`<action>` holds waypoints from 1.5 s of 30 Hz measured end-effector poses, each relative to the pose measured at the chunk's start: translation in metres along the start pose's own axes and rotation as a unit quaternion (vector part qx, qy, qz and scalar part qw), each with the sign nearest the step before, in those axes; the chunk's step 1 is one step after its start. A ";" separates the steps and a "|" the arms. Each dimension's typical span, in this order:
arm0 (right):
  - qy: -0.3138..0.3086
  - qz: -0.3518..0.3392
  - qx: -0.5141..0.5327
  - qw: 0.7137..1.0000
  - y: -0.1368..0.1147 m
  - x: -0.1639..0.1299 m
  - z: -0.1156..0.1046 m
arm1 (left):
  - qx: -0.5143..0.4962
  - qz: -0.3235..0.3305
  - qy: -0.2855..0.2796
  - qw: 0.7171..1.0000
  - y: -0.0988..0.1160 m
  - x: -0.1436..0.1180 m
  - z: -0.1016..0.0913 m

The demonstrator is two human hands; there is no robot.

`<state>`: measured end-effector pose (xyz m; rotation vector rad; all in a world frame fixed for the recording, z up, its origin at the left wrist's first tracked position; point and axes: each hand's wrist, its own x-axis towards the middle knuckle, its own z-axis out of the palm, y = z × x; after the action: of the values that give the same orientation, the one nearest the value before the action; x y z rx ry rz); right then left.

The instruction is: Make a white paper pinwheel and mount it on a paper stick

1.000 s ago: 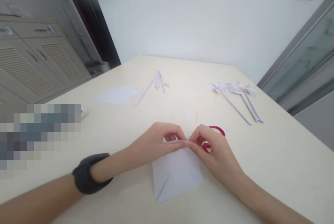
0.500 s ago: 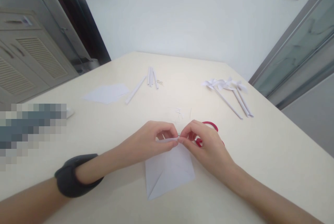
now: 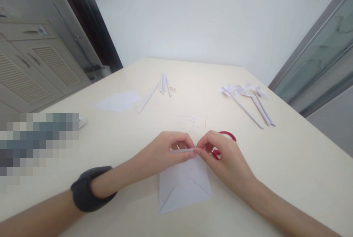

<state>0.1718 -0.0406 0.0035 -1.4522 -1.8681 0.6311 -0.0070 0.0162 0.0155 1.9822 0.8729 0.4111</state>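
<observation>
Just in front of the red scissors [image 3: 224, 143], I have the white paper sheet [image 3: 183, 185] lying flat on the cream table [image 3: 289, 163], its far edge rolled up so both hands can work it from either end. My left hand [image 3: 162, 152] and right hand [image 3: 223, 154] meet at that rolled edge, fingers curled nearly shut and pinching it between thumb and fingertips. Beyond the scissors lie finished paper pinwheels [image 3: 245, 95] and paper sticks [image 3: 164, 84].

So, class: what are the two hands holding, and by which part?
Both hands, left and right, pinch the rolled far edge of the white creased paper sheet.
</observation>
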 end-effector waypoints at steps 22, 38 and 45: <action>0.053 -0.017 0.021 0.998 -0.005 0.000 -0.018 | -0.033 -0.017 0.006 0.999 0.012 -0.003 -0.005; -0.034 -0.023 0.001 0.999 -0.002 0.000 -0.003 | -0.013 0.023 -0.012 1.000 0.002 -0.001 0.002; -0.029 -0.005 -0.005 1.000 0.000 0.001 -0.004 | 0.003 0.008 -0.006 1.000 0.003 -0.002 0.002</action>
<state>0.1750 -0.0392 0.0063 -1.4440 -1.9245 0.6674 -0.0064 0.0127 0.0170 1.9962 0.8524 0.4065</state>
